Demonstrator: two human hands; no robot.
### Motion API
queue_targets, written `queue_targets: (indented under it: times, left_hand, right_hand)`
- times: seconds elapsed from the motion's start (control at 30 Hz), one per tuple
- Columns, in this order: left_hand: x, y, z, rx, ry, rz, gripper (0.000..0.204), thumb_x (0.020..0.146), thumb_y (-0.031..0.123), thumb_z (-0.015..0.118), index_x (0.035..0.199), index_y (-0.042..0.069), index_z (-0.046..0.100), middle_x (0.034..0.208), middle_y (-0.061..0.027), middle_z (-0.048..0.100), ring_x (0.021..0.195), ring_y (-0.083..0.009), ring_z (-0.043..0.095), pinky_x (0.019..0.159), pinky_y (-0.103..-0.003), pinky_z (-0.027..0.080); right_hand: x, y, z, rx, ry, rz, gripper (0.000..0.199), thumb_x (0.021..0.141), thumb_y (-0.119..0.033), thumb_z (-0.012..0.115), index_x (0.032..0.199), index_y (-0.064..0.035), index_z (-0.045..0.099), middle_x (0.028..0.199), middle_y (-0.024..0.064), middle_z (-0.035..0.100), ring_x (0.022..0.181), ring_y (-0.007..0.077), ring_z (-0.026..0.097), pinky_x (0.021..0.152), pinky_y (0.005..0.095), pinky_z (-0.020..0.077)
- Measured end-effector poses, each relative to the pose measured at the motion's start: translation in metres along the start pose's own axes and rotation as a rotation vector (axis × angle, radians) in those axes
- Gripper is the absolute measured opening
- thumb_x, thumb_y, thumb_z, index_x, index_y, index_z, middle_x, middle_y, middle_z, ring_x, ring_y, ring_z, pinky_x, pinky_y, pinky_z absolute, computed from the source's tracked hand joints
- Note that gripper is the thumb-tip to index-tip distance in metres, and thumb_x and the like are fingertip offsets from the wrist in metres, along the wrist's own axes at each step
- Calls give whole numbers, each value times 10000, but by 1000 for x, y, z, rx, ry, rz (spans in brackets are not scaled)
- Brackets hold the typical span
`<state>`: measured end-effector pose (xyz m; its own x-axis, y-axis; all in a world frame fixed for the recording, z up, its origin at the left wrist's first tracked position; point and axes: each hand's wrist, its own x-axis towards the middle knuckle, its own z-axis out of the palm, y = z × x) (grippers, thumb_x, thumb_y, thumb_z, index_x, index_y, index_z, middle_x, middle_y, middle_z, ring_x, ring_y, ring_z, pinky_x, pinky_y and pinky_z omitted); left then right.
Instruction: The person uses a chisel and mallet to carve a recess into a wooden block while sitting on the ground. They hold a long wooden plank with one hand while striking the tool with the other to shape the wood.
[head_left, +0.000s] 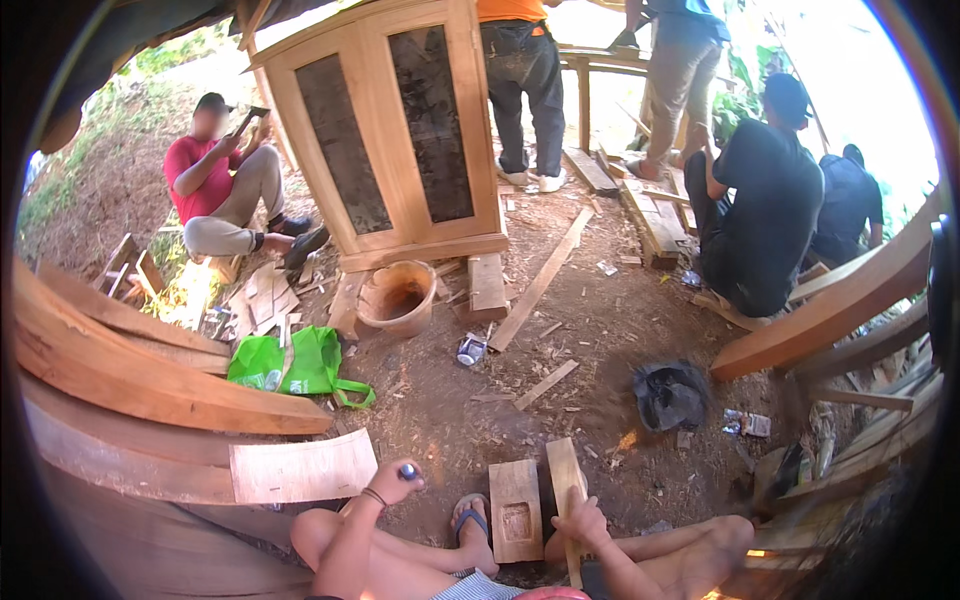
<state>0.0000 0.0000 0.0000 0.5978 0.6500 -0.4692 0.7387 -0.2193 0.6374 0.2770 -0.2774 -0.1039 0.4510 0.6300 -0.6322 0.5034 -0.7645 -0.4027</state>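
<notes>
My left hand (392,484) is closed around a short tool (408,470); only its rounded, shiny dark-blue end shows above the fist, so its kind cannot be made out. My right hand (582,522) grips a long flat wooden bar (564,468), which slants upright beside my right leg. Between my legs lies a wooden block (515,478) with a rounded rectangular recess (517,521) cut into its face. The left fist is apart from this block, to its left. The bar stands just right of the block.
A pale board (303,468) lies near my left knee, by stacked timber (160,375). Ahead are a green bag (310,358), a bucket (398,312), a cabinet (365,120), a black plastic bag (668,395) and scattered offcuts. Several people work around; one (210,170) raises a hatchet-like tool.
</notes>
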Motion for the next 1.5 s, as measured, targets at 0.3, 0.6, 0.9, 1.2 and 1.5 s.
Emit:
queue_targets:
  times: [0.3, 0.6, 0.9, 1.2, 1.5]
  left_hand:
    - [44, -59, 113, 743, -752, 168, 397, 749, 347, 723, 1094, 162, 658, 1073, -143, 676, 1046, -308, 622, 892, -412, 492]
    - [48, -37, 84, 525, -446, 78, 473, 794, 516, 688, 1029, 106, 663, 1052, -178, 671, 997, -362, 630, 863, -436, 487]
    - [43, -28, 87, 493, -477, 173, 443, 812, 498, 674, 958, 80, 678, 950, -193, 667, 914, -369, 631, 812, -439, 487]
    - [40, -26, 85, 551, -502, 92, 422, 799, 492, 688, 1044, 149, 672, 1037, -144, 681, 992, -340, 633, 879, -436, 484]
    - [31, -14, 82, 546, -453, 112, 435, 806, 489, 685, 1044, 125, 673, 1035, -151, 679, 996, -341, 630, 886, -432, 481]
  right_hand:
    - [8, 28, -24, 7, 18, 60, 896, 729, -451, 711, 1452, -182, 256, 1247, 299, 445, 1058, 440, 581, 875, 473, 503]
    - [4, 22, -29, -14, 9, 69, 894, 742, -460, 706, 1464, -196, 249, 1247, 301, 452, 1055, 441, 588, 873, 485, 504]
    - [9, 30, -21, 33, 39, 25, 869, 744, -489, 697, 1435, -189, 266, 1204, 357, 458, 1042, 512, 568, 883, 518, 490]
    - [6, 24, -26, 36, 19, 27, 869, 747, -481, 684, 1443, -177, 264, 1219, 358, 457, 1049, 504, 568, 893, 499, 492]
    - [6, 21, -26, 6, 13, 71, 866, 738, -492, 682, 1443, -198, 272, 1220, 346, 459, 1045, 489, 577, 891, 493, 495]
